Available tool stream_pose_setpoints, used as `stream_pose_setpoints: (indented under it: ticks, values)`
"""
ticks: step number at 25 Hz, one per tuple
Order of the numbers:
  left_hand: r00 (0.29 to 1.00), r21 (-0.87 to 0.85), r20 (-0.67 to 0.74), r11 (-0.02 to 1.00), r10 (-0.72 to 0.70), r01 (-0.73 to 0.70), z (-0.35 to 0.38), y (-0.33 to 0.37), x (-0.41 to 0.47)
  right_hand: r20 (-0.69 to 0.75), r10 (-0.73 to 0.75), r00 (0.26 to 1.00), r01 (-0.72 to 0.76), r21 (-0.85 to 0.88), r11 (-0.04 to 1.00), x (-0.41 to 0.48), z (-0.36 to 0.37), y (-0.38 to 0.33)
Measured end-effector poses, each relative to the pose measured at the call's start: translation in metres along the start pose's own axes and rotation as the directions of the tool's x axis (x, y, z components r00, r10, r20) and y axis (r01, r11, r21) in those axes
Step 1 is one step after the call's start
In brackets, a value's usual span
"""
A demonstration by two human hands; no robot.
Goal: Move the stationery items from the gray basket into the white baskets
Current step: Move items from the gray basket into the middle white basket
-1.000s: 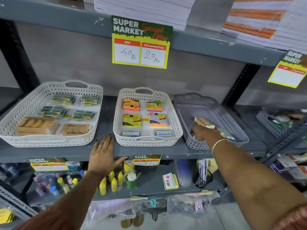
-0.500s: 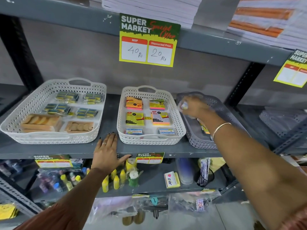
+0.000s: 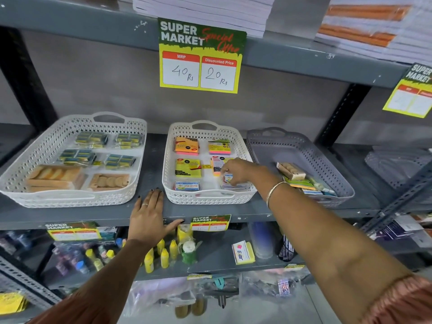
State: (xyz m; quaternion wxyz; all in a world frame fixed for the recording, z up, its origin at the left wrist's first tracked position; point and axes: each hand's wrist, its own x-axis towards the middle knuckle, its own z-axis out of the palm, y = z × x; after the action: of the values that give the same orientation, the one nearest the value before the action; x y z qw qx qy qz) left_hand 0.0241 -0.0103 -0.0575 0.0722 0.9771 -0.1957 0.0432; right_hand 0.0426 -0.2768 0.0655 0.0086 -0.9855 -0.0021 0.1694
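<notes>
My right hand (image 3: 238,170) is over the front right corner of the middle white basket (image 3: 205,197), pinching a small clear box (image 3: 228,178) just above another clear box lying there. That basket also holds sticky-note pads (image 3: 187,168). On the right stands the gray basket (image 3: 304,148), with a wooden box (image 3: 290,170) and a few flat packs (image 3: 301,184) inside. The left white basket (image 3: 70,199) holds eraser packs and wooden boxes. My left hand (image 3: 149,215) lies flat and open on the shelf edge between the two white baskets.
A price sign (image 3: 201,57) hangs from the upper shelf, which carries stacks of paper. The shelf below holds yellow bottles (image 3: 163,254) and a small white-and-yellow box (image 3: 242,253). Another gray basket (image 3: 397,164) sits far right behind a slanted metal strut.
My right hand lifted a small clear box out of the gray basket and carried it left, down into the middle white basket. My left hand stayed on the shelf edge.
</notes>
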Motion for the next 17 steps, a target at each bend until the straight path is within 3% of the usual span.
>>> stream_pose_setpoints:
  ticks: [2,5,7,11,13,17]
  values:
    - [1.000,0.003,-0.001,1.000,0.000,0.000,0.000,0.000,0.000,0.014,0.015,1.000,-0.017,0.112,0.994,-0.005,-0.005,0.003]
    - [1.000,0.006,-0.013,1.000,-0.002,0.002,0.001,0.000,0.000,-0.179,0.190,0.965,-0.133,0.287,0.949,-0.016,-0.016,0.026]
    - [1.000,0.006,-0.015,1.000,-0.003,0.003,0.001,0.000,0.000,-0.288,0.357,0.889,-0.312,0.193,0.930,-0.026,-0.016,0.054]
    - [1.000,0.013,-0.009,1.000,-0.007,0.007,0.002,0.000,0.000,-0.211,0.624,0.752,-0.636,0.015,0.771,-0.059,0.009,0.099]
    - [1.000,0.016,-0.014,1.000,-0.009,0.009,0.002,0.000,0.000,-0.170,0.686,0.707,-0.700,-0.032,0.713,-0.068,0.020,0.111]
    - [1.000,0.029,-0.011,1.000,-0.008,0.009,0.001,0.000,0.000,-0.101,0.721,0.685,-0.728,-0.053,0.684,-0.066,0.033,0.120]
